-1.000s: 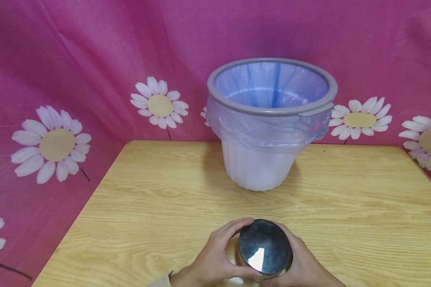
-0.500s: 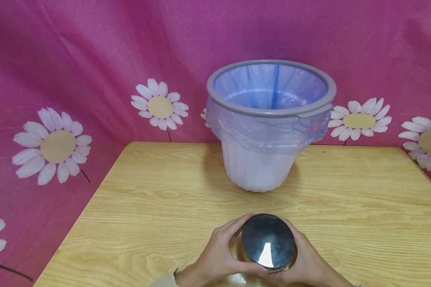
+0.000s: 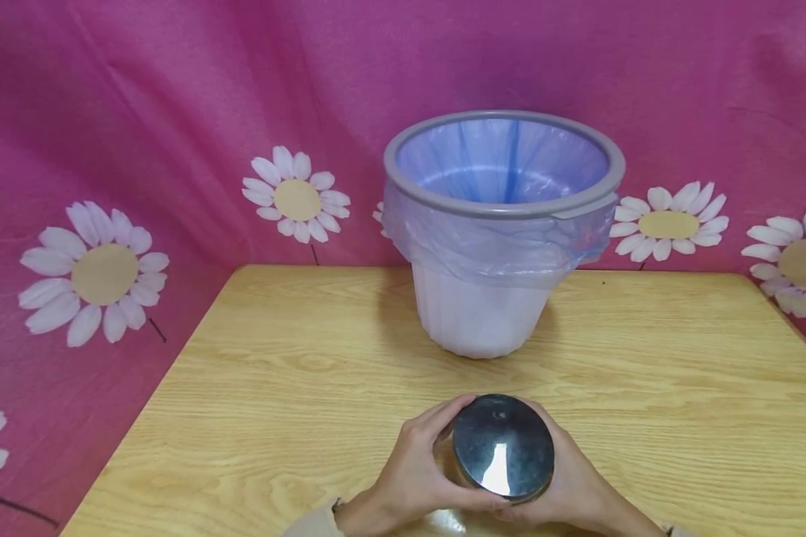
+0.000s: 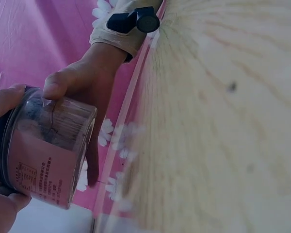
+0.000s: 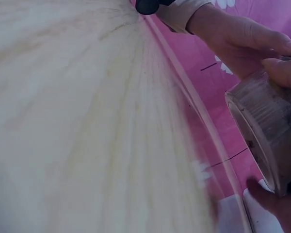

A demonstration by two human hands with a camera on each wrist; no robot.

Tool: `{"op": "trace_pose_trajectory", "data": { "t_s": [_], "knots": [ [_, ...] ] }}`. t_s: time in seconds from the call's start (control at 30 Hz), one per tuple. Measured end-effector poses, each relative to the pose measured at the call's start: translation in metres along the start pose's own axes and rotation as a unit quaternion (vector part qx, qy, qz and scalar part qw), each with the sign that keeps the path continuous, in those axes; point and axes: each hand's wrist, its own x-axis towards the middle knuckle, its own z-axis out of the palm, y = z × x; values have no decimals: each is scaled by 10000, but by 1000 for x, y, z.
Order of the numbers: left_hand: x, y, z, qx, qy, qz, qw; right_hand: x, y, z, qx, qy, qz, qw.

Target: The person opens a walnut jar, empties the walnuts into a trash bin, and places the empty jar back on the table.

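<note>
A clear jar [image 4: 48, 145] with a shiny dark lid [image 3: 503, 447] is held between both hands near the table's front, its lid facing up. In the left wrist view, a pinkish label with small print covers part of its wall, and its base stands apart from the table. My left hand [image 3: 416, 470] grips the jar from the left, thumb in front and fingers reaching behind. From the right, my right hand [image 3: 570, 477] curls round it, with its thumb [image 4: 56, 87] against the jar's wall. The jar's contents are unclear.
Farther back on the wooden table [image 3: 275, 358] stands a white bin [image 3: 479, 313] with a grey rim, lined with a translucent bluish bag [image 3: 470, 246]. A pink curtain [image 3: 194, 112] printed with daisies hangs behind and at the left.
Both hands have moved slightly away from the table's front edge, carrying the jar a little toward the bin. The lid shows a bit farther up in the head view. The bin stays put.
</note>
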Motion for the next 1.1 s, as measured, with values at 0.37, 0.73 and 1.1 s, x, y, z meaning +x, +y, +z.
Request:
{"op": "trace_pose_trajectory", "data": {
  "t_s": [0.37, 0.73, 1.1],
  "knots": [
    [1, 2, -3, -241, -141, -235, 9993, 4, -1, -5, 295, -95, -158, 9994],
    [2, -1, -5, 332, -146, 134, 9993, 11, -4, -10, -407, -100, -599, 9973],
    [2, -3, -4, 852, -259, 314, 9955, 13, -6, -13, -923, -16, -929, 9914]
  ]
}}
